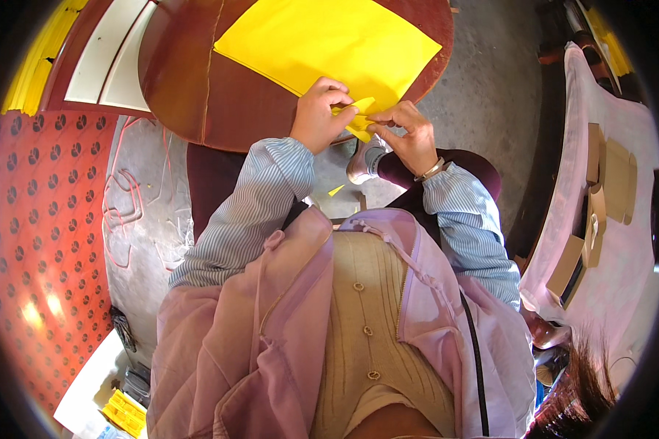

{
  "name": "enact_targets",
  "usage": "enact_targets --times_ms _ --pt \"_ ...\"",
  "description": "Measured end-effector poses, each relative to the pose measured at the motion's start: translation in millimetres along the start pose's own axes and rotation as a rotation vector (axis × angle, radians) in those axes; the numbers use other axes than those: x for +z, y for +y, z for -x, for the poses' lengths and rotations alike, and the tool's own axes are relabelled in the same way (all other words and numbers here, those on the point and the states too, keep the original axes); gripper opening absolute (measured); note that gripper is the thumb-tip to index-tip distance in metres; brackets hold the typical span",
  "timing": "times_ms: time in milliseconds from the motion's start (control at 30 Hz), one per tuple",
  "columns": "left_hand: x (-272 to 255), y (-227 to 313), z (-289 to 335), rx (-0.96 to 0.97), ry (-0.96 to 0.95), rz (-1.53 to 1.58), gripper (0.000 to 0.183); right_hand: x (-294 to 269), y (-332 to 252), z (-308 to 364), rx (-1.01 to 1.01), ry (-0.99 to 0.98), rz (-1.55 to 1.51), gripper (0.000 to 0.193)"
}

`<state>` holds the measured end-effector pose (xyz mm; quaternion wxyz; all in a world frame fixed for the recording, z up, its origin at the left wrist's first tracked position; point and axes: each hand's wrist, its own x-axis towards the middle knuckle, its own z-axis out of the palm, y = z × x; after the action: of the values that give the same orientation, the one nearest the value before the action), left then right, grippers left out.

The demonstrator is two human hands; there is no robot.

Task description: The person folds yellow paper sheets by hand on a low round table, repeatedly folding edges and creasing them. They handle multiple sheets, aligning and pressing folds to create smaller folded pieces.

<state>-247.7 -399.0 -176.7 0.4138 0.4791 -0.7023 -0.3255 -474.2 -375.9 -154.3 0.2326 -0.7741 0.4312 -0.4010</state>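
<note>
A stack of bright yellow sheets (337,44), perhaps paper or thin cloth, lies on the round brown table (176,80) in front of me. At its near corner my left hand (321,113) pinches a small folded yellow piece (360,121) between thumb and fingers. My right hand (410,135) grips the same piece from the other side, thumb and forefinger closed on it. The piece sits at the table's near edge; whether it is part of the top sheet or separate, I cannot tell. A bracelet circles my right wrist.
A small yellow scrap (336,190) is below the table edge. At right, an open cardboard box (593,219) rests on a pink-covered table (542,271). At left are a red patterned sheet (47,219), a pinkish cord (124,208) on the floor and yellow stacks (36,58).
</note>
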Motion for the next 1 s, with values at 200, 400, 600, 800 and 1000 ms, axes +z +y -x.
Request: enact_targets --times_ms 200,400,600,800,1000 --pt "-4.8 -2.8 -0.7 0.039 -0.034 -0.002 0.017 2.5 0.8 3.0 0.148 0.015 -0.087 0.017" --pt "-10.4 -3.9 -0.1 0.048 -0.106 0.031 0.017 2.7 0.8 2.2 0.213 0.008 -0.115 0.017" --pt "-1.9 -0.8 0.4 0.019 -0.031 0.009 0.018 5.8 0.5 2.2 0.213 0.034 -0.132 0.021" --pt "-2.1 -3.3 -2.9 -0.029 -0.024 0.016 0.017 3.3 -1.0 3.6 0.113 0.051 -0.034 0.019" --pt "-3.4 -5.3 -1.9 -0.010 -0.033 0.035 0.016 3.3 0.8 2.4 0.119 0.053 -0.043 0.017"
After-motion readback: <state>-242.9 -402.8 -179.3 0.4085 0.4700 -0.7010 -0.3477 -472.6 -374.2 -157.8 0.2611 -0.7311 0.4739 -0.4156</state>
